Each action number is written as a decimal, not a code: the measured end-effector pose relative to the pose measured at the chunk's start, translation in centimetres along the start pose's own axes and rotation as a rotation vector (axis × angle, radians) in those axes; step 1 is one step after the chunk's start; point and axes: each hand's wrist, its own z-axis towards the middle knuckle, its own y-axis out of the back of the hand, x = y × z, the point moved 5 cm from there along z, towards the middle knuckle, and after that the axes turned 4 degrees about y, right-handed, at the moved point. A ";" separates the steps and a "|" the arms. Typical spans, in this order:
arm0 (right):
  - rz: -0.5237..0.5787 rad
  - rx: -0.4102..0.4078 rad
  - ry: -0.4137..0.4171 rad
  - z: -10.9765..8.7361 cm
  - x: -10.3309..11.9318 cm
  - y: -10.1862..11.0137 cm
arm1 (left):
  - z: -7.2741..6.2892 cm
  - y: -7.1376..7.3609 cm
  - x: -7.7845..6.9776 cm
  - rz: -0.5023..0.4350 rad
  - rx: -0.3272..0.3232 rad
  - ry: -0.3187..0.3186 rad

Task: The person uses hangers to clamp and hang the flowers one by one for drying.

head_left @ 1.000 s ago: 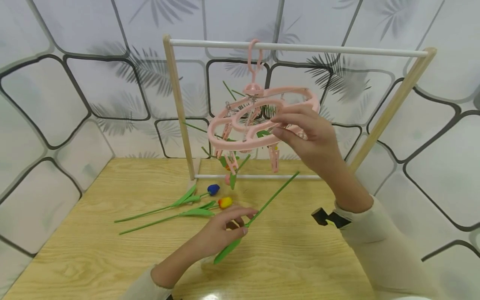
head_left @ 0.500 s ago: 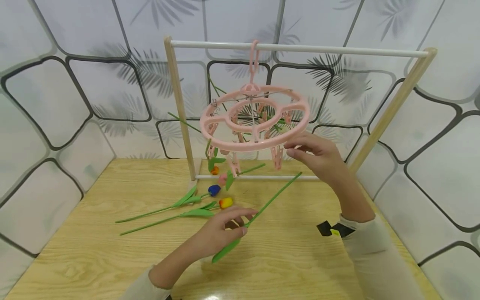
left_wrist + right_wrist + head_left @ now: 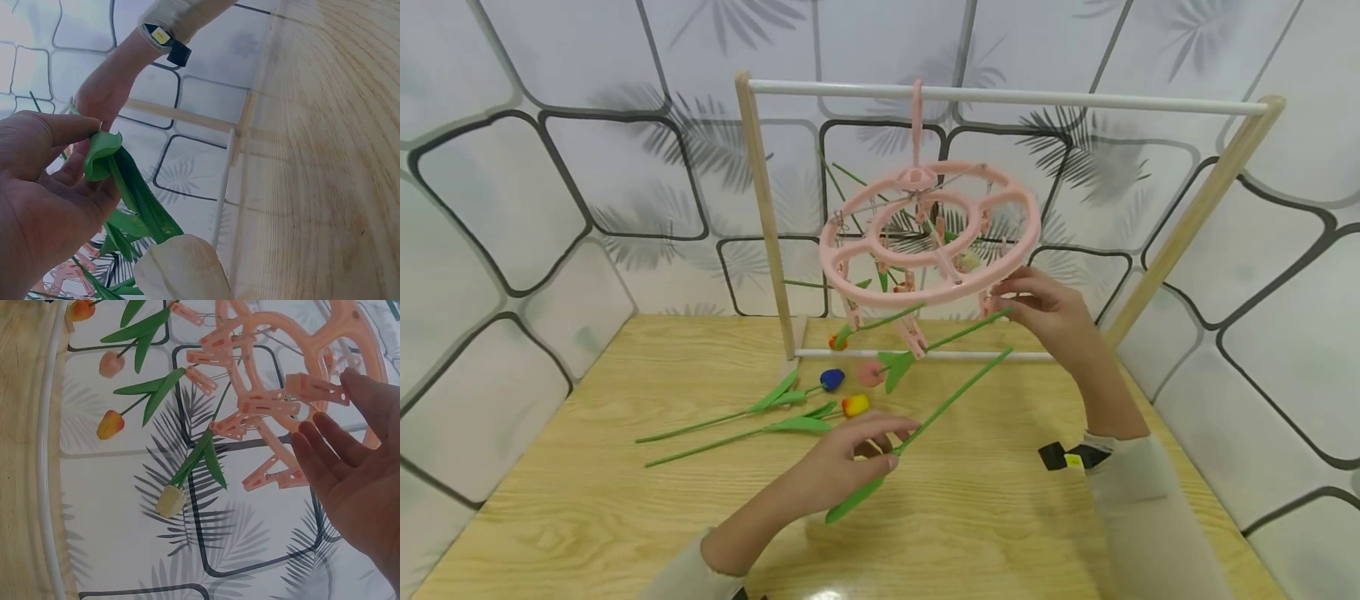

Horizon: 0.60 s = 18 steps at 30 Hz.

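Note:
My left hand (image 3: 857, 458) pinches an artificial tulip by its green stem (image 3: 955, 400), low over the table. In the left wrist view its pale bloom (image 3: 181, 269) and green leaves (image 3: 140, 194) hang below my left fingers. A pink round clip hanger (image 3: 928, 296) hangs tilted from the rack's top bar. My right hand (image 3: 1056, 312) is at its right front, where thumb and finger pinch a pink clothespin (image 3: 319, 389). Other clothespins hold tulips head down, among them an orange one (image 3: 110, 425), a pink one (image 3: 112, 364) and a cream one (image 3: 170, 501).
A blue tulip (image 3: 832, 380) and a yellow-red tulip (image 3: 855, 406) lie on the wooden table (image 3: 587, 517), left of the middle. The rack has a white top bar (image 3: 1075, 99), wooden posts (image 3: 1195, 221) and a low white bar. Patterned cloth (image 3: 625, 167) surrounds the table.
The hanger first turned and swung left, then came back right and tilted. My right hand dropped from the ring's top to a clothespin under its edge. The left hand held still.

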 end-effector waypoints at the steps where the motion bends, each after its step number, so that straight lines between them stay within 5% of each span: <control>1: 0.015 0.013 -0.015 0.2 -0.2 0.0 | 0.0 0.0 0.0 0.000 0.001 0.004; 7: 0.038 0.049 -0.054 1.1 -0.5 -0.2 | 0.0 0.2 -0.2 0.003 0.004 0.015; 13: 0.145 0.005 -0.027 1.7 -0.3 -0.7 | 0.1 0.4 -0.3 0.006 0.007 0.007; 18: 0.193 -0.058 -0.099 1.8 -0.6 -0.9 | 0.3 0.5 -0.4 0.000 0.011 0.009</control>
